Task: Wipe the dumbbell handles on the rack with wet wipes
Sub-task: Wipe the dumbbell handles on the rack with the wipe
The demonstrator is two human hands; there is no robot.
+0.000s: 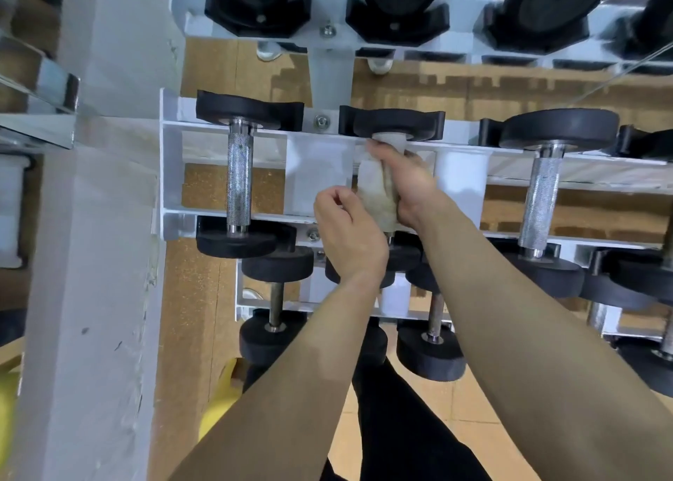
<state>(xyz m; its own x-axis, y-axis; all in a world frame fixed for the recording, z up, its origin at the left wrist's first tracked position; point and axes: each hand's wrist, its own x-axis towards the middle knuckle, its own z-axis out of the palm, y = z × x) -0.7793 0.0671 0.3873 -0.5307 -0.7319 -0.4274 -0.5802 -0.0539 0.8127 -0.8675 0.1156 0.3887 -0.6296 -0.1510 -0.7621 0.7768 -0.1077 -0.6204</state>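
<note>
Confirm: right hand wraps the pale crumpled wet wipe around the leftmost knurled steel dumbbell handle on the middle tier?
No. The head view shows the right hand wrapping the pale crumpled wet wipe around the second dumbbell's handle; the leftmost knurled steel handle is bare.

- The right hand (404, 183) reaches forward, fingers and thumb curled round the wet wipe (377, 198), gripping it.
- The left hand (347, 233) lies just beside it, back upward, fingers curled under; whether it touches the wipe cannot be told.
- Both forearms are bare, stretched forward and converging.
</note>
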